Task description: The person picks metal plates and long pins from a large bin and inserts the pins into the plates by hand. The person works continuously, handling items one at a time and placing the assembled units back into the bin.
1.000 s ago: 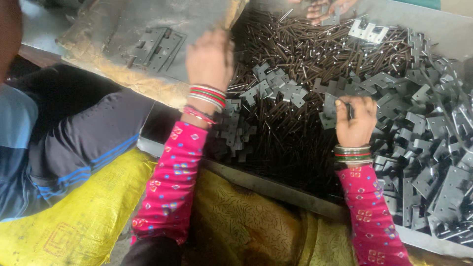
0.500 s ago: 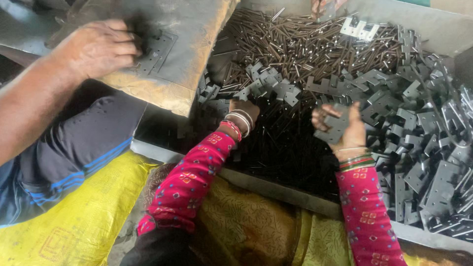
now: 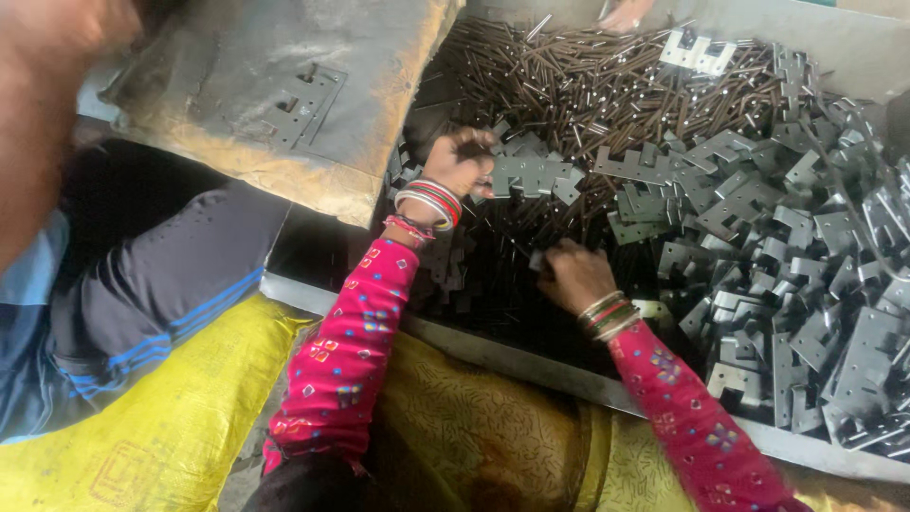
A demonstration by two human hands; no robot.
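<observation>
My left hand (image 3: 458, 159), in a pink sleeve with bangles, grips a grey metal hinge plate (image 3: 531, 174) at the edge of the pile. My right hand (image 3: 574, 275) is lower down, knuckles up over the dark pins. Its fingers are curled on a small grey metal piece (image 3: 537, 258). A heap of grey hinge plates (image 3: 806, 265) fills the right side of the tray. Thin dark metal pins (image 3: 588, 85) lie in a heap at the back and under both hands.
The metal tray's front rim (image 3: 502, 353) runs across my lap. A worn board (image 3: 284, 104) bearing a hinge sits at upper left. A seated person in dark, blue-striped clothing (image 3: 161, 294) is at left, and another person's hand (image 3: 626, 13) at the top edge. A yellow sack (image 3: 142, 436) lies below.
My left hand moved from the board to the hinge plates and took hold of one. My right hand dropped left into the pins. The co-worker's hand left the board.
</observation>
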